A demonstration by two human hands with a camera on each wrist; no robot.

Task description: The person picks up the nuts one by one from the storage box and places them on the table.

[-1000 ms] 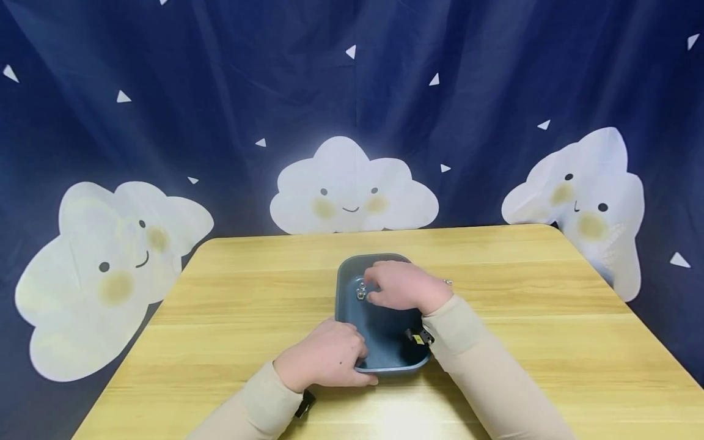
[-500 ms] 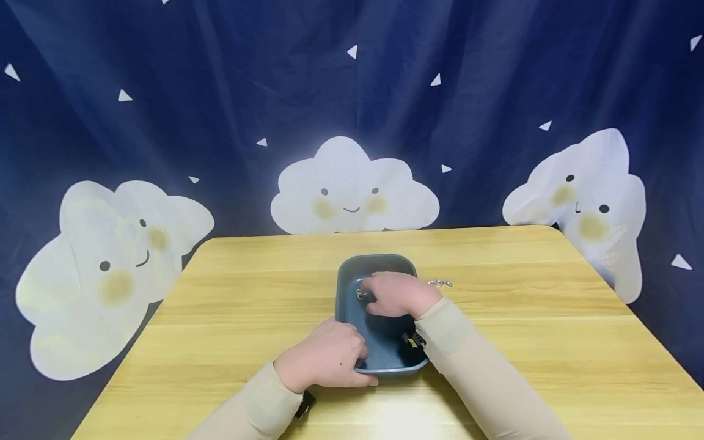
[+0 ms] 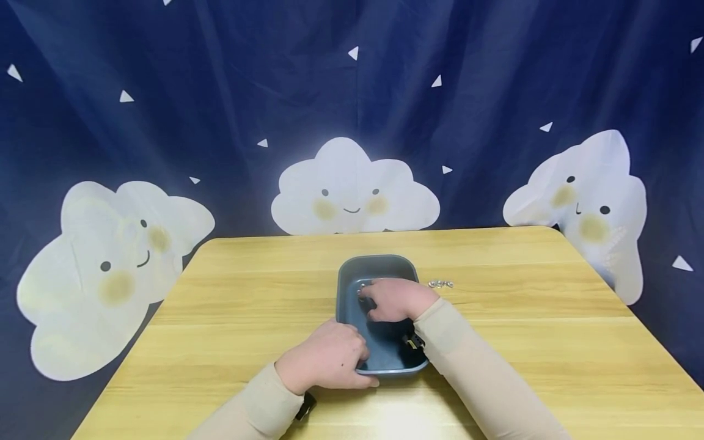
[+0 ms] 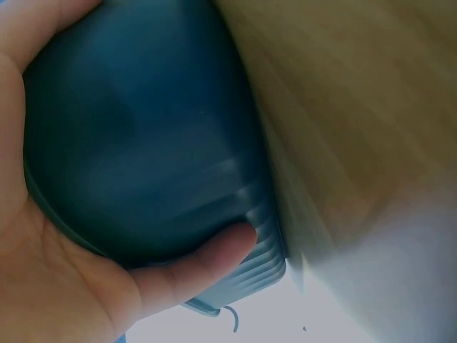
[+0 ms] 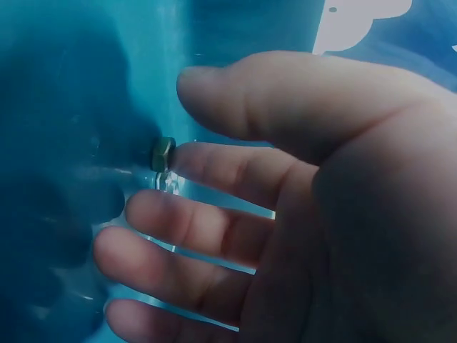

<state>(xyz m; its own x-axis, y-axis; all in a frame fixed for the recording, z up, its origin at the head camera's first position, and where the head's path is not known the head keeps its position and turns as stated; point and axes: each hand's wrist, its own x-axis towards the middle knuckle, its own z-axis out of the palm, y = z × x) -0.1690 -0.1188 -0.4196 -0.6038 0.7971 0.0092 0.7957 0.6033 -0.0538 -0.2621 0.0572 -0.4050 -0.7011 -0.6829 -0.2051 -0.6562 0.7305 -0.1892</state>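
My left hand grips the near left corner of a dark blue-grey plastic bin, thumb outside and fingers over the rim. In the left wrist view the thumb lies along the outer wall of the bin. Inside the bin reaches my right hand, its fingers extended and the thumb held apart. Its index fingertip is right at a small metal hex nut on the bin floor. Just below that nut, a shiny metal piece is partly covered by the fingers.
Several small shiny metal pieces lie in a short row on the wooden table, just right of the bin. A dark blue curtain with cloud prints hangs behind the table's far edge.
My right hand has lowered into the bin and come slightly nearer, its fingers now covering more of the nuts. The row of pieces on the table has come into view. My left hand stays put.
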